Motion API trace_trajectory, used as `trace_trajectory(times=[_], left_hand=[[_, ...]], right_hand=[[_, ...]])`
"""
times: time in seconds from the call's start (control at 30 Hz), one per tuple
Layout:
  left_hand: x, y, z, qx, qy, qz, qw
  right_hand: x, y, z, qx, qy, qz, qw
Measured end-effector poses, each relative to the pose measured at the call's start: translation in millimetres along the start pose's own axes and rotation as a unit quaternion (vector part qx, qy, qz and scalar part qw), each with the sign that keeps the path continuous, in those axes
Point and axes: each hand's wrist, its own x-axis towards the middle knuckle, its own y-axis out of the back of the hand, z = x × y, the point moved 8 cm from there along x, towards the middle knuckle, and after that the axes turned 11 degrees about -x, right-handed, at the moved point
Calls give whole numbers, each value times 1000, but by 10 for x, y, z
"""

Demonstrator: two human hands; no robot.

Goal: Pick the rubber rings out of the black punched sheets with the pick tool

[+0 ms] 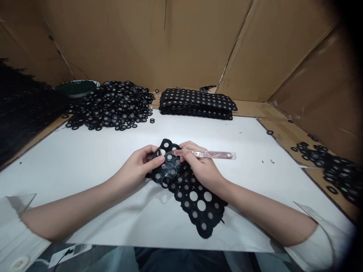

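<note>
One black sheet (185, 187), bumpy with a wavy edge, is in front of you, over the white table (113, 223). It has round rings with gray middles and three bigger white dots low down. Your left hand (146, 161) pinches its top end. Your right hand (200, 162) grips a thin tool (218, 155) with a shiny pink handle.

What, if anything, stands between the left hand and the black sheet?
Nothing visible: the left hand holds the black sheet directly, thumb on top. The right hand holds a thin tool, its tip over the sheet.
</note>
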Motion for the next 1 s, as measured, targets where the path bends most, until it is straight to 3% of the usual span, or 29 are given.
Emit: trace_trajectory(times=[0.2,0.47,0.73,0.83,1.0], left_hand=[[8,45,18,8,-12,5,1000],[-29,8,69,41,-35,2,999],[-94,-6,146,118,-86,-4,989],[-135,-28,231,169,-142,-10,975],[-244,-110,410,265,-267,-10,926]], right_hand=[[-12,58,58,94,-26,48,994],[-28,64,67,84,-35,57,994],[-55,70,-11,86,4,41,995],[-80,80,-65,96,29,36,994],[-140,98,-129,119,53,35,991]])
